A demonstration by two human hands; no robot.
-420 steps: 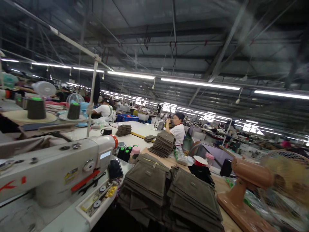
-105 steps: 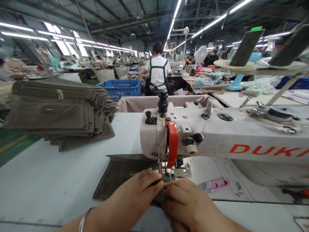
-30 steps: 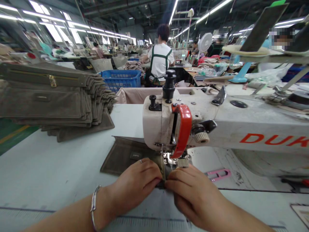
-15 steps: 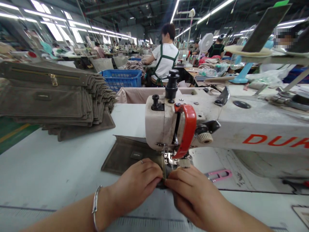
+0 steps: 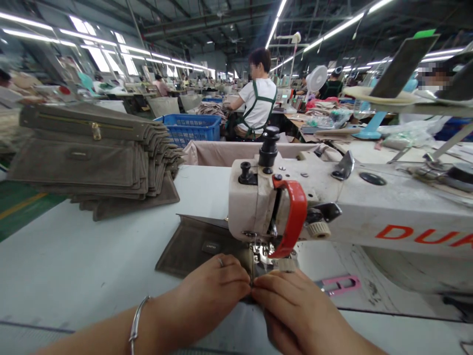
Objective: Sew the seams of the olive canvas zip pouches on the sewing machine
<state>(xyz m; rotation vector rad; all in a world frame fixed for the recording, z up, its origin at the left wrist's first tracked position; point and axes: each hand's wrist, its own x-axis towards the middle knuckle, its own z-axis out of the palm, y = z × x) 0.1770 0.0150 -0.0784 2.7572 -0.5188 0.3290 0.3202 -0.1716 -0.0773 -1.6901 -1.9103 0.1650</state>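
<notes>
A dark olive-brown fabric pouch panel [image 5: 181, 249] with a small label lies flat on the table, its right edge under the presser foot [image 5: 263, 254] of a white sewing machine [image 5: 369, 197]. My left hand [image 5: 212, 293] pinches the panel's near right edge, fingers closed and a ring on one of them. Fingertip to fingertip with it, my right hand [image 5: 299, 305] is closed on the same edge, just in front of the presser foot. The fingers hide the gripped bit of fabric. Pink thread snips [image 5: 340, 285] lie on the machine bed right of my right hand.
A tall stack of similar brown pouches [image 5: 96, 158] with zips stands at the table's left. Behind the machine are a pink cloth-lined bin [image 5: 210, 153] and a blue crate [image 5: 194, 128]. A co-worker [image 5: 256, 98] in a white shirt sits beyond. A red guard [image 5: 295, 217] fronts the machine head.
The camera view has tilted up slightly, so everything sits lower in the picture. Both hands keep their hold on the panel's edge, with hardly any visible movement relative to the machine.
</notes>
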